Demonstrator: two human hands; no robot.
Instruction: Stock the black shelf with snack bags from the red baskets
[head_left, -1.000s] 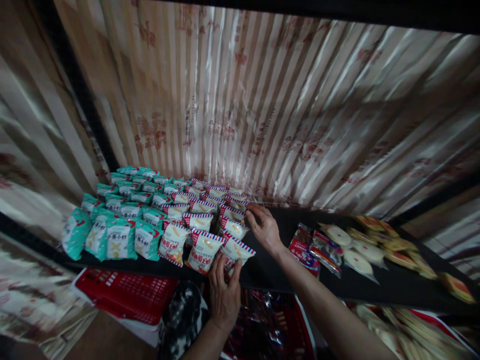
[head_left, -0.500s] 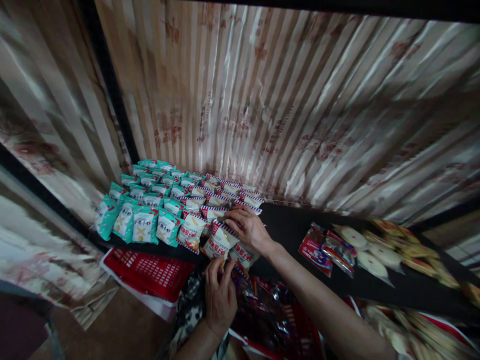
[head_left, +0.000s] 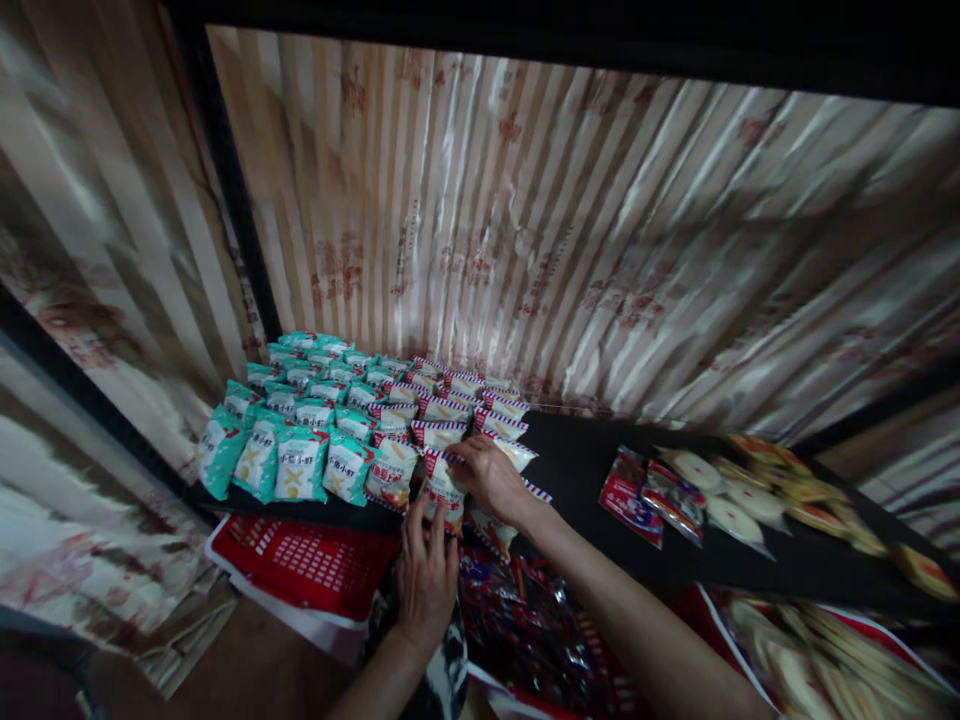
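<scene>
A white-and-red snack bag (head_left: 442, 492) with a striped top edge stands upright at the front of the black shelf. My right hand (head_left: 491, 480) pinches its upper right corner. Against the lower front of the same bag rest the stretched fingers of my left hand (head_left: 426, 580). Just left stands a matching bag (head_left: 391, 473); another snack bag (head_left: 491, 530) is partly hidden beneath my right wrist. Rows of matching bags (head_left: 446, 410) reach back toward the curtain. Teal snack bags (head_left: 300, 467) stand in rows farther left.
Below the shelf are a red basket (head_left: 315, 565), dark shiny packets (head_left: 525, 630) and a container of pale packs (head_left: 810, 650). Red and purple packets (head_left: 631, 497), round white packs (head_left: 739, 510) and yellow packs (head_left: 832, 490) lie to the right. A black post (head_left: 236, 190) rises at left.
The front bag has become more upright and shifted slightly back into line with its neighbour. Both hands moved with it. The camera view has tilted up a little.
</scene>
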